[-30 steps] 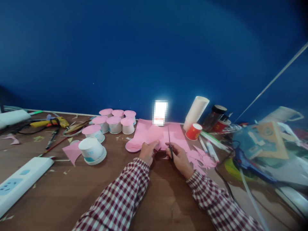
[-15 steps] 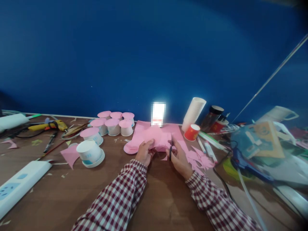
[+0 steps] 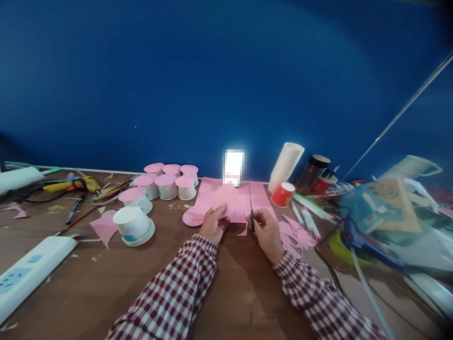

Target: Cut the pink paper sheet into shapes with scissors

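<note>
A sheet of pink paper [image 3: 226, 198] lies on the brown table [image 3: 106, 283] in front of me. My left hand [image 3: 212, 224] pinches its near edge, fingers closed on the paper. My right hand [image 3: 267, 229] grips dark-handled scissors [image 3: 251, 208], whose thin blades point away from me along the sheet. Pink paper scraps [image 3: 297, 233] lie just right of my right hand. A pink paper disc [image 3: 191, 218] rests by my left hand.
Several upturned white cups topped with pink discs [image 3: 166, 182] stand at the left rear, one cup [image 3: 133, 224] nearer. A stack of white cups [image 3: 286, 163], a red cup [image 3: 283, 193], pens, a power strip [image 3: 24, 274], a yellow glue gun [image 3: 71, 184] and cluttered bags [image 3: 389, 212] surround the work.
The scissors closed into the paper half a second ago and now point straight away along the sheet again. My left hand stays pinched on the paper's edge.
</note>
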`<state>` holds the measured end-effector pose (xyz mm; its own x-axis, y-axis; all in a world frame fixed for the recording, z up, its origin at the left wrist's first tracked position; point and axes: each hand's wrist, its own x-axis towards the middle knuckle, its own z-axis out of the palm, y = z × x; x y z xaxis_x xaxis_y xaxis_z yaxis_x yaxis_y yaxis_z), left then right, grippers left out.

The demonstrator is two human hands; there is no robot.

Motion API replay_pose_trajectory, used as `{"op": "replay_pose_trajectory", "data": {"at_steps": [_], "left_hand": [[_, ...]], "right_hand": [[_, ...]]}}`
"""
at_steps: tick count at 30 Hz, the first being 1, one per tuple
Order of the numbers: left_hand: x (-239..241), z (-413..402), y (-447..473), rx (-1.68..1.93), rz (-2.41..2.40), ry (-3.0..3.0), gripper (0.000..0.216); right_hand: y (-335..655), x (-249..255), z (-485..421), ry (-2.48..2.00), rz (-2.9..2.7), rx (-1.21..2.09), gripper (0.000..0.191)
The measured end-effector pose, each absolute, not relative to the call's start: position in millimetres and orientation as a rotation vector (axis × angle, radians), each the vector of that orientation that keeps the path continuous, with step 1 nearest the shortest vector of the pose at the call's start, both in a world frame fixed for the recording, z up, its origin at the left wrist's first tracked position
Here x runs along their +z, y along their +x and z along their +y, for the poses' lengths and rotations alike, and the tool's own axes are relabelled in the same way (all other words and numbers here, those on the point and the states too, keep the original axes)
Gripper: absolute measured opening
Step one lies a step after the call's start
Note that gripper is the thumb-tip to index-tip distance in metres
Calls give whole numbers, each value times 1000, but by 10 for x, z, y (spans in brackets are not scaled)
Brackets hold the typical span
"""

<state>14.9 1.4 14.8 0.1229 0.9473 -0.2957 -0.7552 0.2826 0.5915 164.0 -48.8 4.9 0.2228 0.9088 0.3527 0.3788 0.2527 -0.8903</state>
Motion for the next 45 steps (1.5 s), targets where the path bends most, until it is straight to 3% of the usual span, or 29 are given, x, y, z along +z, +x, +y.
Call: {"op": "replay_pose_trajectory", "data": {"at_steps": [19, 26, 32, 38, 45], "left_hand": [[128, -2, 163, 1239, 641, 366, 26], [140, -1, 165, 1229, 690, 342, 22], [135, -4, 172, 1217, 670, 371, 25], [107, 8, 191, 1242, 677, 417, 25], [160, -40, 227, 1288, 762, 423, 27]], "right_hand": [[1581, 6, -511, -1322, -1328, 833, 31], [1617, -15, -458, -1207, -1255, 919, 25], [1571, 32, -458, -1124, -1115, 1020, 43], [1532, 92, -480, -1148, -1106, 986, 48], [1539, 67, -493, -1214, -1283, 948, 40]]}}
